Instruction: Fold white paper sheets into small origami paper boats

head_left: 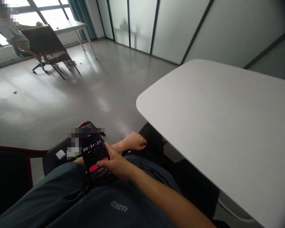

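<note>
A black phone (95, 155) lies tilted in my right hand (116, 163), over my lap. Its lit screen reads 00:31:27, and my right thumb rests at a red button in its lower part. My left forearm passes behind the phone. Beyond it, my left hand (135, 141) rests on dark cloth near the table edge, its fingers curled in and nothing visible in them.
A white table (216, 126) with rounded corners fills the right. At my left, a dark chair seat (54, 163) bears a small white case (60, 154) and a partly blurred white item. Farther off, a person sits by a brown-framed chair (44, 41) and white desk (71, 27).
</note>
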Demonstrator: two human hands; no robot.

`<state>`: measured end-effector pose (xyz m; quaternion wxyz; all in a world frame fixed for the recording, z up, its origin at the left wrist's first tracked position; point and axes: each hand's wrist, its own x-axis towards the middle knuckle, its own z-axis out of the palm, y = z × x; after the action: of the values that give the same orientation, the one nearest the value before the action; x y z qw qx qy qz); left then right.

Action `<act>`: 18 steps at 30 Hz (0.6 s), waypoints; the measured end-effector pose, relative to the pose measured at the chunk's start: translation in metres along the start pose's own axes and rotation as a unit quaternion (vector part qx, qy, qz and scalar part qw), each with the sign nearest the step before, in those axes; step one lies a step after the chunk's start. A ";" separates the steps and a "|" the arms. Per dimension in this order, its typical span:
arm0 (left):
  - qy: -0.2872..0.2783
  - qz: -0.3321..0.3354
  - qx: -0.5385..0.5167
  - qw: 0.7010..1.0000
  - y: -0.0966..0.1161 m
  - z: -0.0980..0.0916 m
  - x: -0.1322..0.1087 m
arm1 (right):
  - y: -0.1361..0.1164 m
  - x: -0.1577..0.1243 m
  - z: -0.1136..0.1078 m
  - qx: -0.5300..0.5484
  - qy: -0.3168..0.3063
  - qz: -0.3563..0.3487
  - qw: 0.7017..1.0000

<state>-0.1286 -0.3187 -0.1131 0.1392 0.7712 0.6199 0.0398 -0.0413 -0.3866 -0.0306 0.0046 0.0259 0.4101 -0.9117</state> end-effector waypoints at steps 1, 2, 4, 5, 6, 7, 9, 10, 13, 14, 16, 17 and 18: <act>0.001 0.000 0.000 1.000 0.000 0.000 0.000 | -0.001 -0.001 0.000 -0.002 0.003 -0.001 1.000; 0.001 -0.001 -0.001 1.000 0.000 0.001 0.000 | -0.001 -0.001 -0.001 -0.004 0.008 -0.003 1.000; 0.003 0.001 0.000 1.000 0.000 0.001 -0.001 | -0.002 -0.002 -0.001 -0.002 0.017 -0.010 1.000; 0.005 0.002 0.002 1.000 0.000 0.001 -0.001 | -0.003 -0.002 -0.001 0.001 0.021 -0.013 1.000; 0.005 0.003 0.002 1.000 0.000 0.001 0.000 | -0.003 -0.003 -0.001 0.006 0.024 -0.015 1.000; 0.004 0.003 0.003 1.000 0.000 0.001 0.000 | -0.003 -0.003 -0.001 0.011 0.027 -0.016 0.999; 0.001 0.001 0.003 1.000 0.000 0.001 0.000 | -0.003 -0.003 -0.001 0.024 0.034 -0.010 0.999; 0.001 -0.001 0.003 1.000 0.000 0.000 0.000 | -0.003 -0.002 0.000 0.033 0.042 -0.004 0.999; 0.004 -0.001 0.003 1.000 0.000 -0.001 -0.001 | -0.004 -0.001 0.002 0.074 0.074 0.012 0.994; 0.005 -0.001 0.003 1.000 0.000 -0.001 -0.001 | -0.004 0.000 0.003 0.090 0.085 0.015 0.992; 0.007 0.001 0.002 1.000 0.000 -0.002 -0.001 | -0.005 0.000 0.003 0.116 0.102 0.017 0.988; 0.008 0.002 0.002 1.000 0.000 -0.002 -0.002 | -0.005 0.000 0.003 0.126 0.109 0.014 0.986; 0.009 0.003 0.003 1.000 0.000 -0.002 -0.002 | -0.006 0.000 0.003 0.132 0.114 0.010 0.985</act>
<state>-0.1292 -0.3201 -0.1111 0.1316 0.7730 0.6189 0.0454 -0.0415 -0.3845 -0.0244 -0.0369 0.1342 0.2835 -0.9488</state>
